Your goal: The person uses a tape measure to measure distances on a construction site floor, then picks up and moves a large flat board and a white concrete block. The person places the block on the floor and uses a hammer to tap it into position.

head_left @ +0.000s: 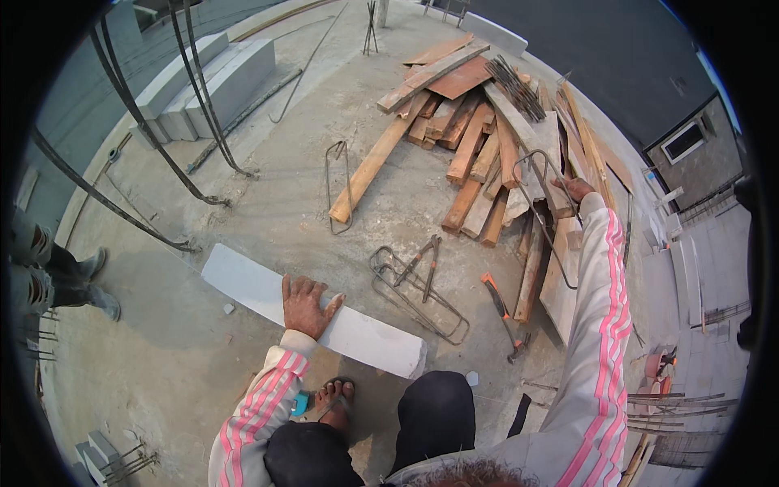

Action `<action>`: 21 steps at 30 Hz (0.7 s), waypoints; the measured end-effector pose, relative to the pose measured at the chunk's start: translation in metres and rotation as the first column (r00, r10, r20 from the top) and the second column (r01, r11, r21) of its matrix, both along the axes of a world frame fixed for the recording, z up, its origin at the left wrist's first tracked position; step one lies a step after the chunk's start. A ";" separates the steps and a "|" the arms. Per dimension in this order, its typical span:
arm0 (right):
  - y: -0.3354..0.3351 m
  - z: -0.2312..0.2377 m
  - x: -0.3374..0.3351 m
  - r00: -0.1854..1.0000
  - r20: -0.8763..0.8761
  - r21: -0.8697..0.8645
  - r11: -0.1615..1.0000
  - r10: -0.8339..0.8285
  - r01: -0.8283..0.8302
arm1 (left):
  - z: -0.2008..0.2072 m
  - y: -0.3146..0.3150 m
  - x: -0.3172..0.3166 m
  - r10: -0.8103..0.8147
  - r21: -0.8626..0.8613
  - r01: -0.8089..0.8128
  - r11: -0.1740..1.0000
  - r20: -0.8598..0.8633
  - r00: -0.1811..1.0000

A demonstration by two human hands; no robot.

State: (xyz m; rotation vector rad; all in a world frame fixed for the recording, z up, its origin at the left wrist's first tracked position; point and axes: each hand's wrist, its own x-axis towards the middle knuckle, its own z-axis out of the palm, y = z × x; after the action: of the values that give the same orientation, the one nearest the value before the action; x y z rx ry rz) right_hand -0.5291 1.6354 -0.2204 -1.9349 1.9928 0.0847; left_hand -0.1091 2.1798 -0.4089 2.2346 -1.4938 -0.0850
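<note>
My left hand (307,307) lies flat with fingers spread on top of a long pale grey-white block (373,338), which rests on the concrete floor before my knees. Stretched far out to the right, my right hand (574,191) is closed around a bent steel rebar stirrup (537,152) at the edge of the wood pile. Between my arms, long-handled pincers (418,260) lie over more rebar stirrups (442,315). A claw hammer (498,302) with an orange and black handle is on the floor to their right.
Planks and timber offcuts (466,138) are heaped ahead, with short steel rods (517,88) on top. Upright rebars (187,174) rise from the floor at left, near stacked pale blocks (231,77). Another person's boots (101,296) stand at far left. One stirrup (328,183) lies beside a plank.
</note>
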 end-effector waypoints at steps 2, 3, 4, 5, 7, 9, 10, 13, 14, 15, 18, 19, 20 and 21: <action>-0.013 0.036 -0.039 0.965 -0.259 -0.026 0.999 -0.045 0.039 | 0.003 0.000 -0.001 0.010 -0.018 -0.010 1.000 0.016 1.000; -0.017 0.041 -0.051 0.907 -0.410 -0.132 0.990 -0.097 0.046 | 0.003 0.000 -0.001 0.006 -0.031 -0.005 1.000 0.029 1.000; -0.019 0.043 -0.060 0.825 -0.543 -0.236 0.971 -0.154 0.026 | 0.003 -0.002 0.000 -0.009 -0.030 0.010 1.000 0.037 0.999; -0.015 0.040 -0.069 0.733 -0.593 -0.440 0.897 -0.332 0.051 | 0.003 -0.003 0.001 -0.011 -0.013 0.011 1.000 0.037 0.999; -0.005 0.022 -0.067 0.725 -0.495 -0.629 0.773 -0.479 0.081 | 0.000 -0.008 0.006 -0.005 -0.017 0.006 1.000 0.040 0.999; 0.020 0.003 -0.060 0.823 -0.332 -0.603 0.775 -0.460 0.190 | -0.003 -0.008 0.007 -0.012 -0.003 0.012 1.000 0.019 1.000; 0.038 -0.009 -0.051 0.895 -0.308 -0.627 0.776 -0.324 0.066 | -0.005 -0.007 0.006 -0.011 0.022 0.010 1.000 0.023 1.000; 0.108 -0.065 0.011 0.910 -0.283 -0.746 0.527 0.302 -0.407 | -0.008 -0.007 0.006 -0.025 -0.009 0.025 1.000 0.053 0.998; 0.141 -0.097 0.038 0.844 -0.156 -0.709 0.537 0.514 -0.458 | -0.008 -0.008 0.005 -0.015 0.066 0.011 0.998 0.053 0.998; 0.178 -0.135 0.067 0.788 -0.086 -0.656 0.561 0.610 -0.505 | -0.008 -0.009 0.006 -0.013 0.056 0.008 0.998 0.082 0.997; 0.279 -0.230 0.138 0.767 0.004 0.024 0.767 0.641 -0.641 | -0.007 -0.011 0.005 -0.026 0.074 0.022 0.997 0.051 0.998; 0.302 -0.250 0.155 0.763 -0.077 0.121 0.766 0.641 -0.631 | -0.006 -0.012 0.006 -0.024 0.069 0.020 0.997 0.055 0.998; 0.320 -0.265 0.166 0.737 -0.133 0.222 0.744 0.663 -0.630 | -0.005 -0.012 0.006 -0.013 0.075 0.009 0.997 0.053 0.998; 0.332 -0.274 0.170 0.773 -0.154 0.186 0.786 0.616 -0.590 | -0.004 -0.012 0.006 -0.019 0.060 0.016 0.998 0.058 0.998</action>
State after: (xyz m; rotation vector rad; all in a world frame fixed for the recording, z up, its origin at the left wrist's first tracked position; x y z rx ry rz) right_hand -0.3595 1.9671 -0.4944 -2.4839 1.3353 0.5864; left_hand -0.1027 2.1680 -0.4130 2.2895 -1.5611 -0.0704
